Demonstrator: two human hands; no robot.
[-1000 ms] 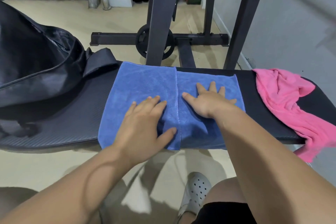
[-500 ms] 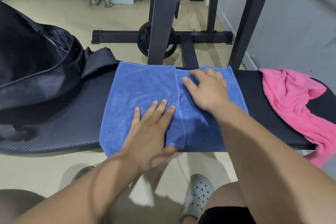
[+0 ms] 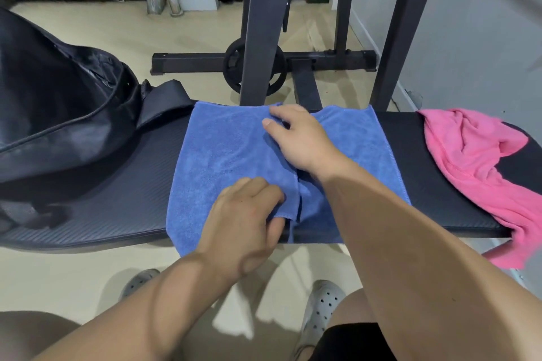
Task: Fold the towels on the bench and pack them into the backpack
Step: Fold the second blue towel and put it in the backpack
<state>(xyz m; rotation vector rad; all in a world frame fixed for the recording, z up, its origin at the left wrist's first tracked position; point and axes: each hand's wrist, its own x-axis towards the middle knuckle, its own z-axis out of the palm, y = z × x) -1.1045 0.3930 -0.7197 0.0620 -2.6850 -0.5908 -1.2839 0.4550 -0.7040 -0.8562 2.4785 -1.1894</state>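
Both hands pinched on the blue towel (image 3: pixel 234 149) flap edge: right hand (image 3: pixel 299 138) far, left hand (image 3: pixel 246 214) near; backpack (image 3: pixel 58 114) sits left on counter (image 3: pixel 117 199)

I see: blue towel (image 3: pixel 234 155), pink towel (image 3: pixel 475 155), black backpack (image 3: pixel 58 102), black ribbed surface (image 3: pixel 102 199), beige floor (image 3: pixel 88 32), grey perforated clogs (image 3: pixel 321 308).

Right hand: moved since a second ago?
Yes. The right hand has slid from the blue microfibre towel's right half to its far edge, toward the black steel rack upright, pinching the flap.
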